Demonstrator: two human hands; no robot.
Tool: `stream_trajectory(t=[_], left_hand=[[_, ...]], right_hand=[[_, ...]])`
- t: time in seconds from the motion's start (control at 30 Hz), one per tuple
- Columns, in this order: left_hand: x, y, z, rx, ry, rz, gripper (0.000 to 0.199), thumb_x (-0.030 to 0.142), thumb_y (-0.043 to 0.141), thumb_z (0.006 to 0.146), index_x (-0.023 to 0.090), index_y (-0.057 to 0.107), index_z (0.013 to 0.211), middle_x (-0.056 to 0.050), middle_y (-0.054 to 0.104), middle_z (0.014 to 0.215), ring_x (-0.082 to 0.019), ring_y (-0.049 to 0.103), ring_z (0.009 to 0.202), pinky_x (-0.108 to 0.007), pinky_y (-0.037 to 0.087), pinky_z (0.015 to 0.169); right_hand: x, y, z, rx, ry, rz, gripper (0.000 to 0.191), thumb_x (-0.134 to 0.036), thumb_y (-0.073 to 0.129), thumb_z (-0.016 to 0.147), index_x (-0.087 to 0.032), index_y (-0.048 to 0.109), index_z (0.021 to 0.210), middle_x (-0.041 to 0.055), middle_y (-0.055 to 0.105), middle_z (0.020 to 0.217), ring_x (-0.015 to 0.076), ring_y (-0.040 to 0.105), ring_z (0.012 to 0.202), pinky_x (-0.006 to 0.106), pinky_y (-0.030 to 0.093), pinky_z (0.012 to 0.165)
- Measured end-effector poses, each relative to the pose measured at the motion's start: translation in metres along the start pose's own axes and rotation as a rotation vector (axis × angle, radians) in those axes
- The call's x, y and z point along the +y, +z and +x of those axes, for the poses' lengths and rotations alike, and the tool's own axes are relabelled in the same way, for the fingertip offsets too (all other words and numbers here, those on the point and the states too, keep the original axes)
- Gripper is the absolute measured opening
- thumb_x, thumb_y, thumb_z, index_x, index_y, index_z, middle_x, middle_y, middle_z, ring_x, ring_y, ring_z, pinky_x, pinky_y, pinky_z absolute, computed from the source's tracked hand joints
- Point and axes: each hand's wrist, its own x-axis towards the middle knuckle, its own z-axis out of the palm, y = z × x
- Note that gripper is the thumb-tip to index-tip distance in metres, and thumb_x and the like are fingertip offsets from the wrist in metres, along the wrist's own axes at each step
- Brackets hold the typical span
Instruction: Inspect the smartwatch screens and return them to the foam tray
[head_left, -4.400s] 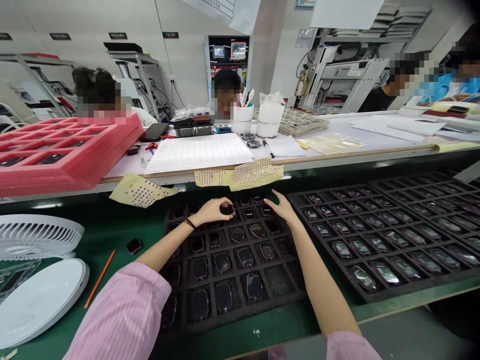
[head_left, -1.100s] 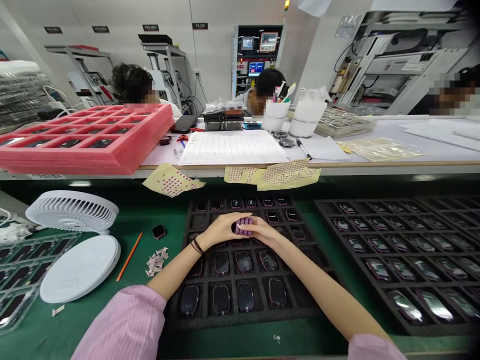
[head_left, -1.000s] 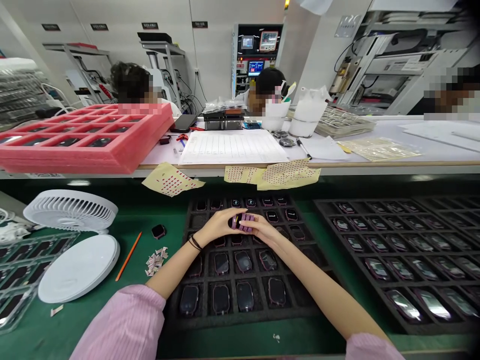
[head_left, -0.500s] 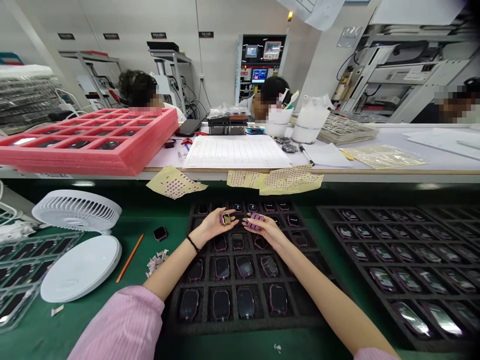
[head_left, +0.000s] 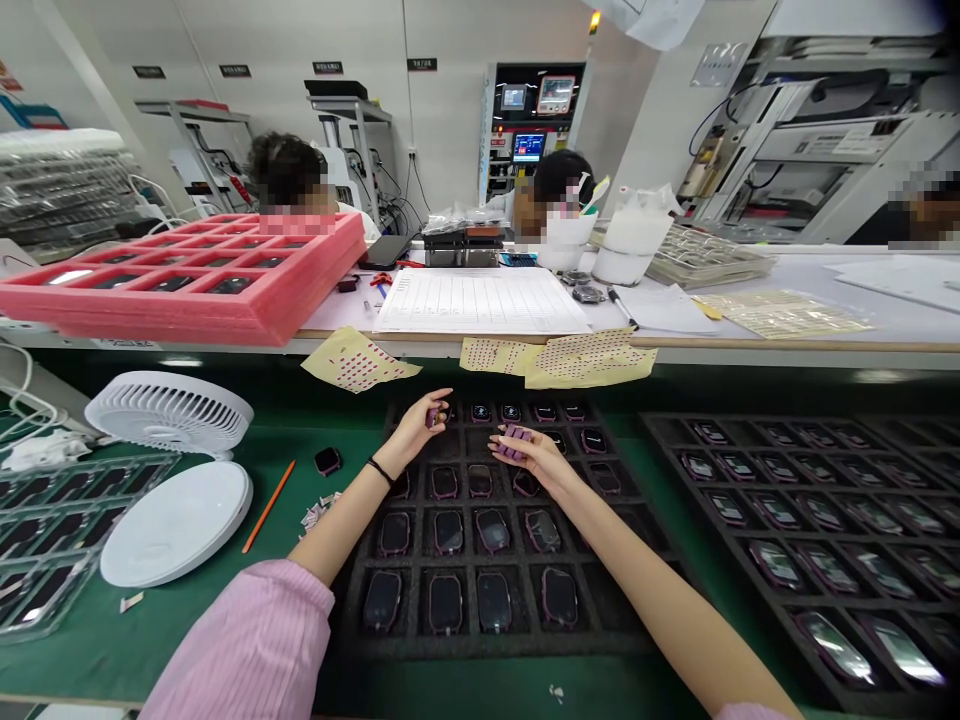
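My left hand (head_left: 413, 430) is above the far left of a black foam tray (head_left: 517, 645), its fingers closed around a small purple-framed watch case (head_left: 434, 416). The fingers partly cover this case, and its face is turned aside. Over the tray's upper middle, my right hand (head_left: 546, 458) pinches a purple block with ridges (head_left: 514, 441). The two hands are apart. Below them, purple-rimmed watches such as one watch (head_left: 493, 600) lie in the tray's slots. A few in the far row have lit screens.
A second black tray of watches (head_left: 776, 565) lies on the right. On the left are a white fan (head_left: 176, 525), an orange stick (head_left: 268, 507), a loose watch (head_left: 328, 460) and small scraps (head_left: 319, 512). A pink foam tray (head_left: 292, 300) stands on the shelf, where two people sit beyond.
My left hand has moved left and slightly up, away from the right hand, turning the watch case so its yellowish inside shows less. My right hand keeps the purple block nearly in place.
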Motion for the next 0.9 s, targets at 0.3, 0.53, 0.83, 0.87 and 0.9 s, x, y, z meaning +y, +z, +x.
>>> stream_trajectory(t=[0.3,0.53,0.83,0.87,0.9], left_hand=[[-0.004,-0.022,0.009,-0.118,0.385,0.792,0.026,0.014,0.05,0.082,0.022,0.071,0.094,-0.007,0.048,0.103,-0.025,0.042,0.103,-0.045,0.031,0.104],[-0.01,-0.019,0.018,-0.117,0.483,1.104,0.027,0.015,0.044,0.088,0.02,0.07,0.092,-0.01,0.046,0.106,-0.026,0.041,0.102,-0.045,0.038,0.098],[-0.011,-0.017,0.016,-0.065,0.494,1.237,0.027,0.014,0.044,0.088,0.02,0.07,0.092,-0.012,0.048,0.107,-0.027,0.041,0.101,-0.044,0.039,0.094],[-0.011,-0.016,0.015,-0.057,0.488,1.249,0.027,0.015,0.044,0.088,0.02,0.07,0.092,-0.012,0.048,0.108,-0.028,0.041,0.101,-0.044,0.039,0.094],[-0.011,-0.015,0.015,-0.048,0.482,1.26,0.027,0.015,0.043,0.088,0.02,0.07,0.093,-0.013,0.047,0.108,-0.028,0.041,0.101,-0.045,0.039,0.093]], right_hand=[[0.0,0.001,0.0,-0.014,-0.005,-0.007,0.042,-0.022,0.089,0.05,-0.014,0.07,0.087,0.0069,0.074,0.081,0.025,0.072,0.081,0.044,0.055,0.089],[0.002,-0.003,0.002,-0.029,-0.005,-0.015,0.04,-0.022,0.087,0.057,-0.015,0.07,0.092,0.0092,0.074,0.089,0.0264,0.072,0.087,0.045,0.054,0.09],[-0.002,0.002,-0.004,-0.017,-0.007,-0.018,0.039,-0.023,0.088,0.054,-0.014,0.07,0.087,0.0089,0.074,0.088,0.0249,0.072,0.084,0.044,0.054,0.09],[-0.003,0.002,-0.004,-0.013,-0.007,-0.018,0.039,-0.023,0.088,0.053,-0.014,0.07,0.086,0.0088,0.074,0.088,0.0246,0.072,0.083,0.044,0.054,0.09],[-0.003,0.003,-0.005,-0.01,-0.008,-0.018,0.038,-0.024,0.088,0.053,-0.014,0.07,0.085,0.0085,0.074,0.088,0.0244,0.072,0.083,0.044,0.054,0.09]])
